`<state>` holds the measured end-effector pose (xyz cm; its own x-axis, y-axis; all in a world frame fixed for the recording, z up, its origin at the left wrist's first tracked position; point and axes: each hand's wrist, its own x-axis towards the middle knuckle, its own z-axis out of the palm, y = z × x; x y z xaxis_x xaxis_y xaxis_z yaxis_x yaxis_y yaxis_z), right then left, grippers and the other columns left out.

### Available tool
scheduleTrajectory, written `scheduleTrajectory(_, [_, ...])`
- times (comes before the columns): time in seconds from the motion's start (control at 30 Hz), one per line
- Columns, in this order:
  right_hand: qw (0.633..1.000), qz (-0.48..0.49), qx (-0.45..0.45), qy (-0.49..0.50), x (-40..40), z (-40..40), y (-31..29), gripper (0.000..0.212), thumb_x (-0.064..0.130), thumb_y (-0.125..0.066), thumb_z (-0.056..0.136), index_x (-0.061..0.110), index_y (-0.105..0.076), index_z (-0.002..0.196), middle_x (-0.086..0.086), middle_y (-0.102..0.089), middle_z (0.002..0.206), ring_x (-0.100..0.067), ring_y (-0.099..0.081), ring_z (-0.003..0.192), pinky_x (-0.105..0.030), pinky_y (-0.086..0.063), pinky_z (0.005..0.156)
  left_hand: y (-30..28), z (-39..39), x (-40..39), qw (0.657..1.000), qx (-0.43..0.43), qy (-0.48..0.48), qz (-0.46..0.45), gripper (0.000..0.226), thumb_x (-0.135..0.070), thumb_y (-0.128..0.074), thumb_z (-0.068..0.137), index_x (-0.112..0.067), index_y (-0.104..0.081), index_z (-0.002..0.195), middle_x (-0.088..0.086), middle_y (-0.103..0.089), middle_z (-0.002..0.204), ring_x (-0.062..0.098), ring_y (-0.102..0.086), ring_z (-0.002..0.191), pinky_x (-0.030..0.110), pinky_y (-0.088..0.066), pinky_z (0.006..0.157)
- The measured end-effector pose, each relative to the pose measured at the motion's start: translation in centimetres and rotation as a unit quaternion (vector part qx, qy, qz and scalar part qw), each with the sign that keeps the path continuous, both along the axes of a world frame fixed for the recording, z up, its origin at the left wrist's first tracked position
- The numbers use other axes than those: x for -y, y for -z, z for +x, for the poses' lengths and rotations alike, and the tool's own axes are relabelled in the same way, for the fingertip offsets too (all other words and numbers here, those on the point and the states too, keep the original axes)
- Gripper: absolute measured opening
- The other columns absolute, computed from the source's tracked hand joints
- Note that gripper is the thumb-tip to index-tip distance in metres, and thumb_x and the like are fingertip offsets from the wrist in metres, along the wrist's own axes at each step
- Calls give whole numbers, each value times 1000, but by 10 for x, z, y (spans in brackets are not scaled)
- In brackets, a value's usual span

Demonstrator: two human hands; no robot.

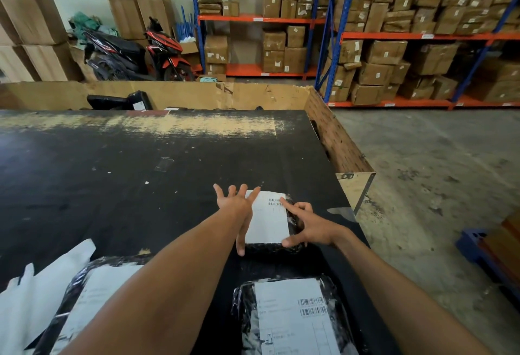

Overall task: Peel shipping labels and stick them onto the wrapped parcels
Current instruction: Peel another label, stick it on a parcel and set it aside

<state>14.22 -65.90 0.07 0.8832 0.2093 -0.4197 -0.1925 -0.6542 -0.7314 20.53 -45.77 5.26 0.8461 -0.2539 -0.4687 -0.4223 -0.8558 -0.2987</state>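
Observation:
A small black wrapped parcel (292, 224) lies on the black table (112, 174) near its right edge, with a white shipping label (268, 221) on its top. My left hand (240, 208) lies flat along the label's left edge, fingers spread. My right hand (308, 226) rests on the parcel's right side, its index finger pressing the label near the barcode and its thumb at the label's near corner. Neither hand grips anything. Two more black parcels with white labels lie close to me, one (292, 318) at the bottom centre and one (92, 298) at the bottom left.
White backing sheets (36, 298) lie at the bottom left. Behind the table stands a large cardboard bin (332, 132) holding black parcels. Blue and orange racks (394, 36) full of cardboard boxes line the back. A motorbike (140, 50) stands at the back left. Concrete floor lies to the right.

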Motion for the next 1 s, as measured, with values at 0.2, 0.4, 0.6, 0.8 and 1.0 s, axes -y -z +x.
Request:
scheduleTrajectory(0.2, [996,82,-20,35,4,0,0,94,19,-74,89,40,-15,158,7,-15,144,-16,-44,115,-17,-53,71,1,3,-1,999,-16,-27,-44,159,-49,-95,47,-32,22,153,9,12,165,42,10,150,74,-1,112])
scheduleTrajectory(0.4, [995,49,36,74,-10,7,7,84,37,-72,90,32,-22,157,2,-23,135,-17,-34,128,-24,-35,104,-1,-2,3,998,-31,-34,-53,156,-41,-95,52,-29,23,153,9,11,165,41,-6,151,64,-17,115])
scheduleTrajectory(0.6, [988,81,47,119,-12,5,0,50,24,-51,104,33,-37,151,-3,-31,130,-8,-44,99,-27,-52,73,0,-3,-3,988,-91,-69,-102,155,-38,-93,57,-16,29,150,3,32,161,34,-8,152,54,-25,118])
scheduleTrajectory(0.8, [995,19,68,67,-18,3,2,84,45,-71,89,27,-25,157,0,-24,137,-14,-34,126,-24,-27,104,0,15,-5,979,-140,-94,-116,153,-69,-81,56,-14,25,152,5,30,161,32,6,153,52,-19,121])
scheduleTrajectory(1.0, [993,42,68,81,-14,5,1,64,23,-61,99,24,-32,156,-3,-27,135,-15,-36,121,-24,-30,102,1,17,-7,956,-142,-129,-221,125,-38,-83,76,-19,10,157,1,11,166,33,-43,138,42,-53,99])
